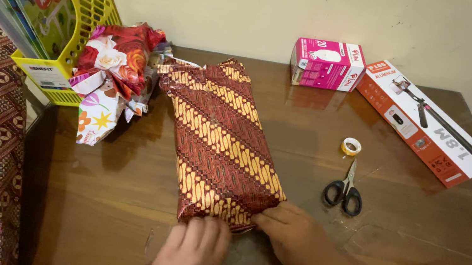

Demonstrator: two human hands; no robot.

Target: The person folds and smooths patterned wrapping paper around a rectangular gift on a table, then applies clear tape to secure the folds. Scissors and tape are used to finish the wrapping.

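Nearest to the camera, the left hand [190,253] presses down with bent fingers on the near end of the wrapped parcel [219,139], pinning the folded paper against the wooden table [396,242]. Just beside it, the right hand [291,231] pinches the parcel's near right corner between fingertips and thumb. So both hands are closed on the wrapping. The parcel, covered in red and gold patterned paper, lies at the middle of the table, running away from the person at a slant. To its right lie black-handled scissors [345,192] and, a little farther back, a small roll of tape [351,147], both apart from the parcel. On the left, a crumpled heap of flowered paper [114,77] touches the parcel's far corner, next to a yellow plastic basket [75,3]. Against the wall stand a pink box [327,65] and a long orange and white box [426,123].
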